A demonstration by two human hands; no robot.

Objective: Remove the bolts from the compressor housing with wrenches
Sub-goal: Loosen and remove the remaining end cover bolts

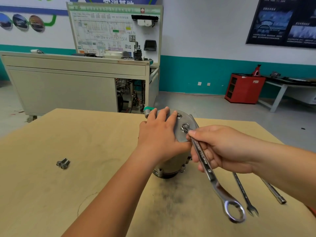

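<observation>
A polished steel wrench [204, 161] slants up from its blurred ring end. The right grip [220, 149] curls round its shank, and the far end sits on a bolt [185, 127] atop the housing [172, 163]. The left grip [159, 134] lies flat, fingers straight, on the smooth grey cover. The round metal housing stands upright mid-bench [85, 151] on pale plywood smudged dark. A thin spanner [243, 194] and a rod [273, 191] lie right, two loose bolts [63, 163] left. Beyond are a grey floor, a beige cabinet [68, 86], a red cabinet [244, 88] and a teal-banded wall.
</observation>
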